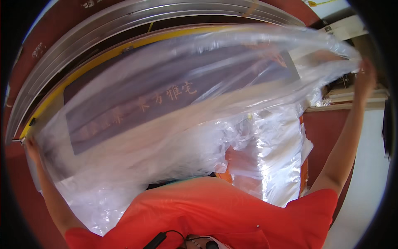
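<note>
A large sheet of clear plastic film (195, 118) is spread wide between my outstretched arms, rippled and smeared by motion. At the far right, my right hand (365, 76) is closed on a gathered edge of the film and held up. My left hand (32, 148), at the far left, is closed on the film's other end, beside the yellow edge; its fingertips are hard to make out. Beneath the film a dark grey panel (120, 97) with orange lettering shows through, set on a pale surface.
Beyond the panel run a yellow strip (93, 63) and long silver metal rails (124, 16) on a red-brown floor (37, 41). Shiny crumpled plastic (280, 157) lies near my body on the right. Stacked boards (352, 99) stand by my right forearm.
</note>
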A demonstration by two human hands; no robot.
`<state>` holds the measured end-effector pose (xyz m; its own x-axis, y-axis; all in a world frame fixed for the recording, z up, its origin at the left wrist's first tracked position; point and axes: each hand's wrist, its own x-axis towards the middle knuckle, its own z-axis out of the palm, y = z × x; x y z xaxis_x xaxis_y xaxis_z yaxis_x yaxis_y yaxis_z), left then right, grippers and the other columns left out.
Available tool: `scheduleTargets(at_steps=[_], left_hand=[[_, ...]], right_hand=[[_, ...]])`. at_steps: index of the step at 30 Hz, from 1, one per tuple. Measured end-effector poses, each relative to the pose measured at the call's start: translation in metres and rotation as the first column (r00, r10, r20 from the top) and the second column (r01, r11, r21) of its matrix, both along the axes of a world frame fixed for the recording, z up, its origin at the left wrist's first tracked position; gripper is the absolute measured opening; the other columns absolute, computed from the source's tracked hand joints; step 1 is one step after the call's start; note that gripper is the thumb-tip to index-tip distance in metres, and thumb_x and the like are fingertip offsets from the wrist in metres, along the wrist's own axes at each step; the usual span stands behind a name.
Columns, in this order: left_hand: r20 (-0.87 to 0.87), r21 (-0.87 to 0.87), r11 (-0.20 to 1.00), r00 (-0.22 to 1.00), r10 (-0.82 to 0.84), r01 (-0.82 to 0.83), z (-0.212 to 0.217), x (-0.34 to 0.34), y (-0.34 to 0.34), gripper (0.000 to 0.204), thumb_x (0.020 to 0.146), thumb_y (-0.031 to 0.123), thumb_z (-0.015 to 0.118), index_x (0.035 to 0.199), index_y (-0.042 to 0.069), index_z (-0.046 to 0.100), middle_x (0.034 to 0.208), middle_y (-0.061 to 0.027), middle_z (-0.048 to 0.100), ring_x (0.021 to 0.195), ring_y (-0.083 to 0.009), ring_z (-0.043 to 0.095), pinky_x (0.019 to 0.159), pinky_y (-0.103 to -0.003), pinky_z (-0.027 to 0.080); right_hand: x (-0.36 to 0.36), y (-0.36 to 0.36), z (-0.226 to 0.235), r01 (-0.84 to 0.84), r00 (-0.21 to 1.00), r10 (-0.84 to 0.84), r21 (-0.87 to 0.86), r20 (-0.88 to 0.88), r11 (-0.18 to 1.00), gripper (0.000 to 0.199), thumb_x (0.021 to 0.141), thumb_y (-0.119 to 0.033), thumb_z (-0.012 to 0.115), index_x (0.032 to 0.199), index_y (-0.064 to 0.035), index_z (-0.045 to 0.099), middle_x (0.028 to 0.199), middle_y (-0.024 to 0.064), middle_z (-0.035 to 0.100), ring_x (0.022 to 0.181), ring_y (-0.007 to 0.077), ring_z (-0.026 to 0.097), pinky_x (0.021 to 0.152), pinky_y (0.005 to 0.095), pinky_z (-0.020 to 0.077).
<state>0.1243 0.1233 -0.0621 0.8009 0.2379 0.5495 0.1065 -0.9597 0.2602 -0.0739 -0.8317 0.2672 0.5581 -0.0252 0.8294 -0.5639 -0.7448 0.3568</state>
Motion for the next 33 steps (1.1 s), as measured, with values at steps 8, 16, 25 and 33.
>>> scheduleTargets(at_steps=[8, 16, 25, 33], left_hand=[[-0.192, 0.282, 0.954, 0.98, -0.048, 0.102, -0.024, 0.013, 0.126, 0.036, 0.082, 0.025, 0.04, 0.109, 0.001, 0.04, 0.096, -0.0183, 0.052, 0.089, -0.0332, 0.05, 0.069, -0.039, 0.041], [-0.305, 0.306, 0.866, 0.82, 0.484, -0.397, -0.007, -0.081, 0.144, 0.045, 0.082, 0.038, 0.036, 0.116, 0.009, 0.037, 0.111, -0.0148, 0.047, 0.099, -0.0336, 0.046, 0.078, -0.038, 0.038], [-0.269, 0.27, 0.9, 0.871, 0.411, -0.341, 0.014, -0.068, 0.073, 0.036, 0.082, 0.04, 0.035, 0.097, 0.008, 0.045, 0.095, -0.0194, 0.051, 0.087, -0.0384, 0.047, 0.071, -0.043, 0.038], [-0.231, 0.075, 0.93, 0.901, 0.368, -0.36, 0.027, -0.056, 0.011, 0.037, 0.081, 0.041, 0.037, 0.099, 0.008, 0.043, 0.084, -0.0218, 0.055, 0.08, -0.038, 0.052, 0.066, -0.044, 0.041]], right_hand=[[0.016, 0.014, -0.23, -0.134, 0.793, 0.434, 0.572, -0.428, 0.809, 0.048, 0.08, -0.034, 0.043, 0.121, -0.0094, 0.034, 0.126, 0.01, 0.03, 0.117, 0.0315, 0.025, 0.096, 0.0394, 0.0194], [0.068, 0.038, -0.262, -0.246, 0.58, 0.568, 0.54, -0.584, 0.805, 0.044, 0.085, -0.036, 0.032, 0.123, -0.0128, 0.032, 0.126, 0.0105, 0.031, 0.118, 0.0301, 0.025, 0.096, 0.0381, 0.0204], [0.128, 0.138, -0.251, 0.179, 0.729, 0.107, 0.339, -0.676, 0.924, 0.059, 0.078, -0.053, 0.035, 0.127, -0.0211, 0.025, 0.129, 0.0106, 0.026, 0.12, 0.032, 0.02, 0.094, 0.0487, 0.0189], [0.171, 0.181, -0.237, -0.412, 0.79, 0.479, 0.248, -0.383, 0.877, 0.039, 0.078, -0.035, 0.049, 0.106, -0.0091, 0.049, 0.104, 0.0114, 0.051, 0.101, 0.029, 0.044, 0.082, 0.0394, 0.0368]])
